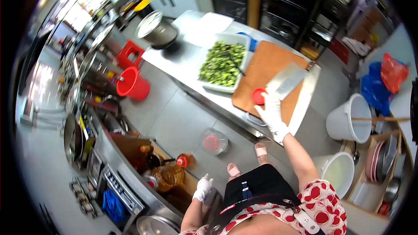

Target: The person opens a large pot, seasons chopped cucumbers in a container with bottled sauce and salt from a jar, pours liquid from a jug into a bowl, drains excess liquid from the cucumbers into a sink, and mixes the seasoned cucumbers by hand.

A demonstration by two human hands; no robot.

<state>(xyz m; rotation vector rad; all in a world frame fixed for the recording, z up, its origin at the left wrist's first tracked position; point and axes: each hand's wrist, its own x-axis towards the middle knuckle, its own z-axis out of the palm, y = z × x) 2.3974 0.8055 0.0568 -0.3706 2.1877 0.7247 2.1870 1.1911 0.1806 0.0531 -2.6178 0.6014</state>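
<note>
My right hand (273,115), in a white glove, reaches over the wooden cutting board (253,72). Its thumb and fingers are at the edge of a round red lid (258,96) and seem to grip it. A broad cleaver (287,80) lies on the board just beyond that hand. My left hand (203,188), also gloved, hangs low by the stove-side counter with its fingers partly apart and nothing in them. Nearest to it are a large bottle of amber oil (167,177) and a smaller red-capped bottle (186,160). A clear plastic jar (214,141) stands on the floor.
A white tub (204,85) of chopped green vegetables and a lidded pot (157,30) stand on the steel table (188,72). A red bucket (133,83) is on the floor at left. White buckets (344,122) stand at right. Stove equipment lines the left side.
</note>
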